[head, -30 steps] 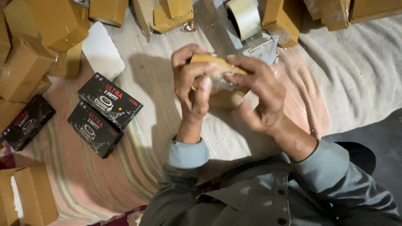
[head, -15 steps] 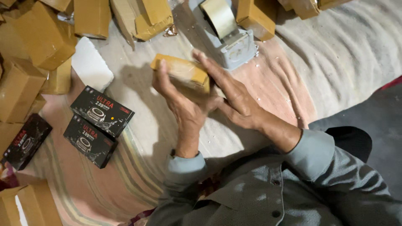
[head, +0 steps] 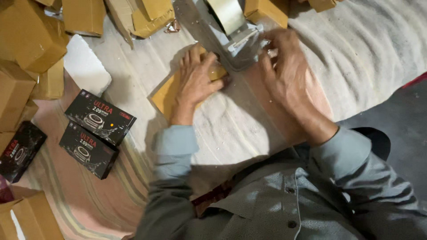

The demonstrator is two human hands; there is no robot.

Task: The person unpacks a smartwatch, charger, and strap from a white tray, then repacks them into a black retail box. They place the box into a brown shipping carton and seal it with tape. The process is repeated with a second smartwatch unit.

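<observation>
Brown cardboard parcel, small and flat, lying on a pale woven cloth spread over the floor, just beside a grey tape dispenser. Left hand: palm down, fingers together, pressed flat on the parcel's upper end and covering much of it; the parcel's lower left corner shows clear of the hand. Right hand: fingers loosely spread, fingertips at the dispenser's front edge; whether they pinch any tape cannot be told, the spot being blurred. Roll of clear tape mounted upright in the dispenser, at the top edge of the view. Both arms in grey-blue sleeves. White foam slab, to the left of the parcel, lying flat on the cloth. Two black printed boxes, side by side, below the foam slab, well apart from the hands; a third black box at the far left edge. Plain brown cartons, several, heaped along the left side and across the top of the view, some open with flaps raised. Striped pink mat under the black boxes, lower left. Dark floor showing at the right edge, past the cloth.
</observation>
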